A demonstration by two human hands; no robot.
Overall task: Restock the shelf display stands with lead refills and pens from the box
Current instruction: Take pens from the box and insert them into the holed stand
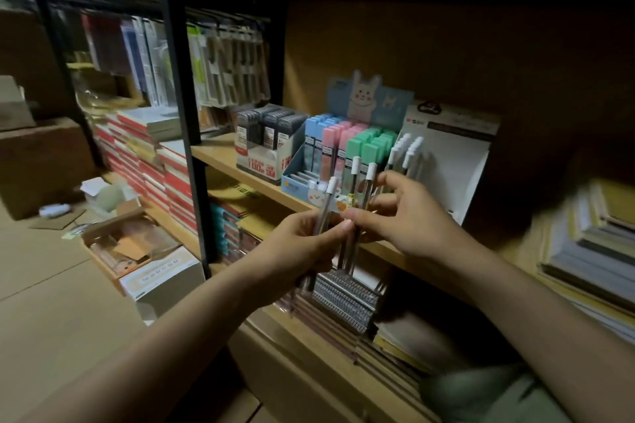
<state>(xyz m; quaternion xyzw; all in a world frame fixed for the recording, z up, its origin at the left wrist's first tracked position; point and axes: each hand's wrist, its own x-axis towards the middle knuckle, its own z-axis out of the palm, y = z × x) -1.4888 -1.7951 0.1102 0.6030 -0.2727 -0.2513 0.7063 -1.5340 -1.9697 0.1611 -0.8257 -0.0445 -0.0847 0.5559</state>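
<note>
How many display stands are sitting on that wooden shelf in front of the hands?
3. A white box of dark grey lead refill cases on the left, a blue rabbit-topped stand of pastel cases in the middle, and a white pen stand on the right. More may be hidden out of frame.

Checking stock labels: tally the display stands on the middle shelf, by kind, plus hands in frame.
Grey lead refill stand: 1
Pastel refill stand with blue, pink and green cases: 1
White pen stand: 1
Hands, left hand and right hand, both holding white-capped pens: 2
Total: 3 stands, 2 hands
</note>
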